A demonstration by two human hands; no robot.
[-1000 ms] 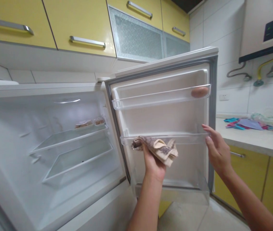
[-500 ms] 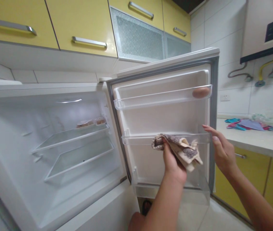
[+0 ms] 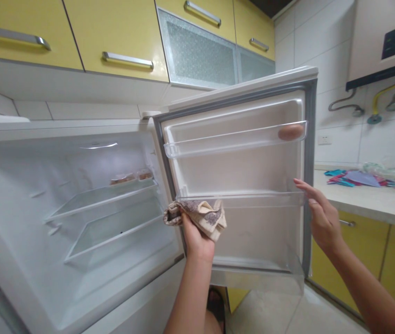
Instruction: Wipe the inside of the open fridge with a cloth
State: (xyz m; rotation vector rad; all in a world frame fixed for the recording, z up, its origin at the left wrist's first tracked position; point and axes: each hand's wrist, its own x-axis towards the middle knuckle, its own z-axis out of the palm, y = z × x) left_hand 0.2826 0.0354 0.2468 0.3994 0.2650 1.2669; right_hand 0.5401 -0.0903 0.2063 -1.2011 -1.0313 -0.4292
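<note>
A folded cream-and-brown cloth (image 3: 197, 214) is gripped in my left hand (image 3: 197, 239), in front of the hinge-side end of the middle door shelf (image 3: 253, 200). The fridge door (image 3: 232, 171) stands swung open, its inner side facing me. My right hand (image 3: 323, 215) is beside the door's outer edge, fingers stretched and apart, holding nothing; whether its fingertips touch the door I cannot tell. On the upper door shelf (image 3: 225, 143) a brown, egg-like item (image 3: 290, 132) sits at the right end.
Left of the door is the lit fridge interior (image 3: 30, 241); packaged food (image 3: 123, 179) rests on its upper glass shelf (image 3: 96, 200). A counter (image 3: 353, 197) at the right carries coloured cloths (image 3: 362, 178) and clear plastic. Yellow cabinets (image 3: 120, 32) hang overhead, with a water heater (image 3: 367, 41) at upper right.
My left hand has moved left with the cloth, from the right half of the middle door shelf to its left end. My right hand has stayed by the door edge.
</note>
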